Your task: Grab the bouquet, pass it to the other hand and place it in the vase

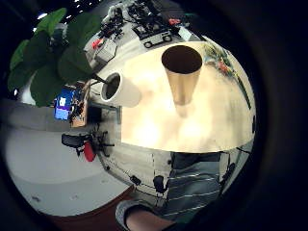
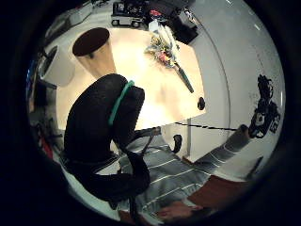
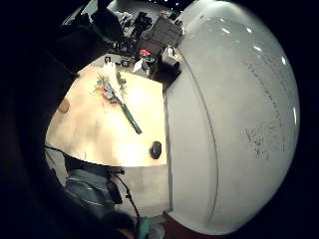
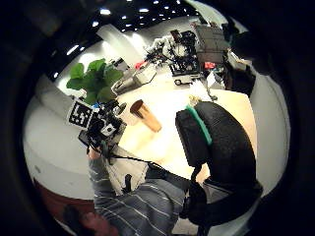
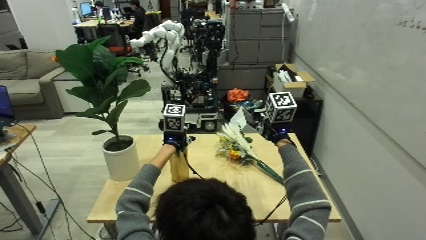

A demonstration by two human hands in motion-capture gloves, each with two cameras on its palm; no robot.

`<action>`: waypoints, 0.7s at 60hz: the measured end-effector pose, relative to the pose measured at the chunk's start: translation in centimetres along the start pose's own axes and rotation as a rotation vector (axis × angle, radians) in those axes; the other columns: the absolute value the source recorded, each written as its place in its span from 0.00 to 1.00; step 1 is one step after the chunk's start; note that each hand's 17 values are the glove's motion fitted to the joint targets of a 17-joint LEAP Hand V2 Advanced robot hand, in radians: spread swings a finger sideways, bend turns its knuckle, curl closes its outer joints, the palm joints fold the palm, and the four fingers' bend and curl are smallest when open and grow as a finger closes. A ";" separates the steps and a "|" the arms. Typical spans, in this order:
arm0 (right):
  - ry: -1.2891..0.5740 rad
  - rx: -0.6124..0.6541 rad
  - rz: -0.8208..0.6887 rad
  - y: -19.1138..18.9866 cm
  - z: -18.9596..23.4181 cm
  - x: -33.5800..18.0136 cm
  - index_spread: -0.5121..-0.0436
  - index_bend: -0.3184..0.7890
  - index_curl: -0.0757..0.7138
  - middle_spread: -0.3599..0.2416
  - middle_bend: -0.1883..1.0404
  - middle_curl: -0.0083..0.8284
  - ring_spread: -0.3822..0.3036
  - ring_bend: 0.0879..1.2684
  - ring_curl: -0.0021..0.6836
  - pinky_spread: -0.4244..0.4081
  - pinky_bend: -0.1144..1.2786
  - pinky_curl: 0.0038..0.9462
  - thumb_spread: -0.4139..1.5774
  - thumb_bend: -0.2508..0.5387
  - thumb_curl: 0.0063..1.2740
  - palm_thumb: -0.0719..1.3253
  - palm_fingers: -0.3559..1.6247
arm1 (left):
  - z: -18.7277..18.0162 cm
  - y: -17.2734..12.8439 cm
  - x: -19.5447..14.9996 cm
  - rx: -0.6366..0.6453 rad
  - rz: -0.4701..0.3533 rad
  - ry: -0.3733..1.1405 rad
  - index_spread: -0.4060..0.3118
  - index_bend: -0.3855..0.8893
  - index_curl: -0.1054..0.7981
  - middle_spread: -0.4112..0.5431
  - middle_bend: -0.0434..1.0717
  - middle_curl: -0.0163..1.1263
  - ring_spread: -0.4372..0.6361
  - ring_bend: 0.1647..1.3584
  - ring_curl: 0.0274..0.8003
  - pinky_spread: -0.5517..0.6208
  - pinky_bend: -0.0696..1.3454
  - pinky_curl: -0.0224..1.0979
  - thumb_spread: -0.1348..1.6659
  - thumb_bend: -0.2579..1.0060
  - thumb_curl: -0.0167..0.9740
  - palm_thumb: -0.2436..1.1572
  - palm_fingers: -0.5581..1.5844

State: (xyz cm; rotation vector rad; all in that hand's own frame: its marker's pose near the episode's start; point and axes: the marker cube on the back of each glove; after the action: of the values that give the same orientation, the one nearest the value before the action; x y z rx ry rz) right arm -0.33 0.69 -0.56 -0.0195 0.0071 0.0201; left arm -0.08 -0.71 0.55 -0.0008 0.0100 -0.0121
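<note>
No legible writing, seemingly, on bouquet [image 5: 238, 145]

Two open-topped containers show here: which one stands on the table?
The tan tapered vase stands on the wooden table, empty. The white cylindrical pot, holding the leafy plant, stands on the floor beside it.

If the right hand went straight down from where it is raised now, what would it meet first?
Probably the bare table near its right edge, beside the bouquet rather than on it; depth is unclear. The right hand holds nothing.
</note>
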 end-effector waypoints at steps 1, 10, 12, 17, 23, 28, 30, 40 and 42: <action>0.002 -0.004 0.002 0.1 0.0 0.0 0.80 0.47 0.17 0.56 0.42 0.13 0.52 0.24 0.15 0.64 0.30 0.06 0.42 0.64 0.04 0.32 0.57 | 0.1 -0.1 0.0 -0.001 -0.002 0.002 0.53 0.43 0.17 0.49 0.25 0.07 0.50 0.20 0.06 0.60 0.26 0.07 0.32 0.29 0.06 0.30 0.46; 0.013 -0.064 0.014 0.7 0.4 0.1 0.59 0.43 0.34 0.54 0.41 0.26 0.50 0.26 0.34 0.75 0.30 0.20 0.67 0.67 0.08 0.37 0.54 | 0.9 -0.3 -0.2 -0.024 -0.017 0.000 0.50 0.42 0.26 0.53 0.24 0.17 0.58 0.25 0.20 0.69 0.27 0.17 0.58 0.28 0.11 0.31 0.43; 0.013 -0.064 0.007 0.7 0.7 0.2 0.57 0.43 0.36 0.54 0.41 0.28 0.50 0.26 0.36 0.76 0.29 0.21 0.70 0.66 0.09 0.38 0.53 | 0.8 0.0 -0.1 -0.032 -0.017 -0.003 0.49 0.43 0.28 0.53 0.23 0.18 0.59 0.25 0.21 0.71 0.27 0.18 0.61 0.27 0.13 0.31 0.43; 0.018 -0.066 -0.014 0.6 0.9 0.3 0.54 0.42 0.38 0.54 0.40 0.31 0.50 0.26 0.38 0.78 0.29 0.24 0.76 0.63 0.11 0.38 0.53 | 1.1 -0.4 0.2 -0.042 -0.018 -0.013 0.49 0.42 0.31 0.54 0.23 0.21 0.61 0.26 0.23 0.73 0.27 0.20 0.66 0.25 0.15 0.32 0.42; 0.021 -0.073 -0.011 0.8 0.7 0.2 0.53 0.42 0.40 0.55 0.39 0.35 0.50 0.25 0.41 0.79 0.28 0.26 0.80 0.60 0.12 0.38 0.53 | 0.2 0.5 0.6 -0.018 0.001 -0.024 0.49 0.42 0.34 0.55 0.22 0.24 0.62 0.26 0.25 0.74 0.26 0.23 0.70 0.23 0.18 0.32 0.42; 0.025 -0.102 0.015 0.7 0.6 -0.1 0.52 0.41 0.41 0.55 0.38 0.37 0.51 0.25 0.43 0.79 0.27 0.28 0.82 0.57 0.13 0.39 0.53 | 0.3 0.1 0.9 -0.015 -0.005 -0.011 0.48 0.42 0.36 0.55 0.22 0.26 0.62 0.27 0.26 0.74 0.26 0.24 0.72 0.22 0.20 0.33 0.41; 0.038 -0.124 0.036 0.5 0.8 0.0 0.51 0.41 0.41 0.55 0.38 0.38 0.51 0.24 0.43 0.79 0.27 0.28 0.83 0.56 0.13 0.39 0.53 | 0.4 -0.4 1.1 -0.003 0.000 0.000 0.49 0.41 0.37 0.55 0.22 0.26 0.62 0.27 0.27 0.74 0.26 0.25 0.72 0.21 0.20 0.33 0.41; 0.102 -0.202 0.105 0.1 1.5 0.1 0.44 0.38 0.40 0.57 0.37 0.42 0.54 0.24 0.47 0.79 0.28 0.32 0.82 0.39 0.13 0.29 0.47 | -1.1 0.0 3.5 0.006 0.051 0.051 0.53 0.39 0.37 0.55 0.23 0.30 0.63 0.29 0.29 0.75 0.28 0.28 0.73 0.19 0.23 0.33 0.40; 0.099 -0.209 0.105 0.4 1.4 -0.1 0.42 0.37 0.39 0.57 0.37 0.42 0.54 0.24 0.47 0.79 0.28 0.32 0.82 0.36 0.13 0.28 0.47 | -1.0 -0.1 3.9 0.004 0.059 0.053 0.53 0.39 0.37 0.55 0.23 0.30 0.63 0.29 0.30 0.75 0.28 0.28 0.74 0.19 0.23 0.33 0.39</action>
State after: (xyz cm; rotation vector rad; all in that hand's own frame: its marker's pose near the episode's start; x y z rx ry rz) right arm -0.47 1.13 0.87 -0.2290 0.1048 0.1245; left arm 3.83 -0.81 -0.51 0.0040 0.0626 0.0473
